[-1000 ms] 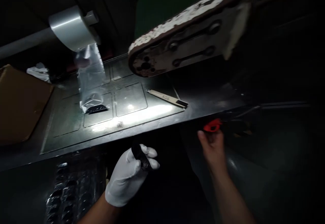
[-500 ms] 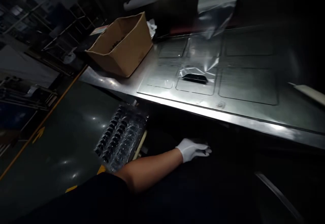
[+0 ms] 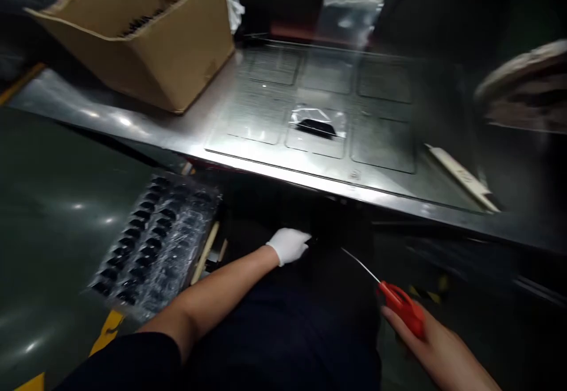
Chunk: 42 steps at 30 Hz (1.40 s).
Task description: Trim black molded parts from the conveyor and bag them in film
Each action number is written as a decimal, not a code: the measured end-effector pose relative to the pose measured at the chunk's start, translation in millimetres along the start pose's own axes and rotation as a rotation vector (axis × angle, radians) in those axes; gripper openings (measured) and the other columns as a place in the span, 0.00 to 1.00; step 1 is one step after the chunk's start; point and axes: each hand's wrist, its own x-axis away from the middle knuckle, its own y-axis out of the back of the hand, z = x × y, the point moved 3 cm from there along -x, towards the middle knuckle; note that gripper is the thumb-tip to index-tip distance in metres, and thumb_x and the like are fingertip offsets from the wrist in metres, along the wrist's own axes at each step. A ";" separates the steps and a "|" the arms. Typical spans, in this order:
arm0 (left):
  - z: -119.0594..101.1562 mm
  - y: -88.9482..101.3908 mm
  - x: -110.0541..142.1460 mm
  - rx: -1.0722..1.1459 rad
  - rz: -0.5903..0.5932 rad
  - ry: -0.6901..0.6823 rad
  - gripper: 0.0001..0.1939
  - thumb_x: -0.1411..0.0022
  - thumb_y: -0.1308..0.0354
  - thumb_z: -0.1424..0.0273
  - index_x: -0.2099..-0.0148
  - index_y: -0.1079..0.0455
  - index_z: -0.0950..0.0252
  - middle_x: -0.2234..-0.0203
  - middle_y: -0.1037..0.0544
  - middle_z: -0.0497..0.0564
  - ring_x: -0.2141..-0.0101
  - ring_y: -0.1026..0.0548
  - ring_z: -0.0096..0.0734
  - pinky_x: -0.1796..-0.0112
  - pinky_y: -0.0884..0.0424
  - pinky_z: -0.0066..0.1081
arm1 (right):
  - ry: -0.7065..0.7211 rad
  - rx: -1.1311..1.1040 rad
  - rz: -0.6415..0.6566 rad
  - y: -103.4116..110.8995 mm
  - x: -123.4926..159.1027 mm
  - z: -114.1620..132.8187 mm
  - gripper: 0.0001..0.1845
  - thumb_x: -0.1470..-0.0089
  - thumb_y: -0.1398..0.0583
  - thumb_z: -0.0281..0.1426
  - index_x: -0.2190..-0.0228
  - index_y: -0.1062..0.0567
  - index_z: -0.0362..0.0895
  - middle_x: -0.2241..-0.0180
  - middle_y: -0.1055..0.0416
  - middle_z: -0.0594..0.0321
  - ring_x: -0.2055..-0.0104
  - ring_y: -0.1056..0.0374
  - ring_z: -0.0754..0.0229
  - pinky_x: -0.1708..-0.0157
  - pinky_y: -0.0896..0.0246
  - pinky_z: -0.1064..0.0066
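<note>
Under the table edge: the left hand (image 3: 289, 245), in a white glove, is reached into the dark space below the metal table (image 3: 274, 160); its fingers are curled, and whether anything is held in them cannot be told.
Head view, right hand: the bare right hand (image 3: 436, 349) is seen at the lower right, closed around the red handle of a tool (image 3: 401, 305).
Tool: a thin metal rod is carried out from the red handle, pointing up and left toward the gloved hand; its tip ends just beside that hand, and contact cannot be told.
Tray: a clear plastic tray (image 3: 155, 243) with rows of dark parts is set below and left of the table edge, near the left forearm.
Table top: shallow rectangular panels are marked in the shiny surface; a small clear bag (image 3: 318, 124) with a dark part inside is laid on one of the middle panels.
Box: an open cardboard box (image 3: 146, 42) is stood on the far left of the table, well apart from the bag.
Strip: a pale flat strip (image 3: 460, 177) is laid slantwise on the right part of the table.
Machine part: a worn, rounded machine part (image 3: 522, 93) is seen blurred at the right edge, above the table.
Floor: a dark glossy floor (image 3: 53, 202) with a yellow mark is shown at the left.
</note>
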 end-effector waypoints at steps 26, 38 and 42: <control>-162.3 65.6 96.4 1.474 -0.113 -0.302 0.15 0.42 0.23 0.70 0.53 0.20 0.60 0.57 0.18 0.50 0.57 0.17 0.34 0.54 0.21 0.30 | 0.096 -0.621 -0.328 42.5 -43.1 121.0 0.26 0.44 0.34 0.54 0.59 0.17 0.44 0.64 0.18 0.54 0.67 0.23 0.54 0.70 0.26 0.65; -169.9 124.2 92.2 0.983 -0.431 -0.241 0.14 0.44 0.22 0.67 0.55 0.15 0.57 0.57 0.14 0.49 0.54 0.18 0.39 0.48 0.24 0.34 | 1.157 -0.188 -0.006 78.0 -43.4 294.9 0.12 0.35 0.40 0.22 0.52 0.27 0.47 0.61 0.26 0.60 0.62 0.27 0.60 0.65 0.30 0.68; -176.8 142.0 84.5 0.940 -0.458 -0.249 0.15 0.45 0.21 0.67 0.55 0.15 0.58 0.57 0.14 0.49 0.54 0.18 0.41 0.49 0.24 0.34 | 1.190 -0.207 0.097 91.6 -60.7 317.3 0.09 0.34 0.40 0.23 0.54 0.27 0.47 0.62 0.26 0.61 0.63 0.27 0.63 0.66 0.30 0.72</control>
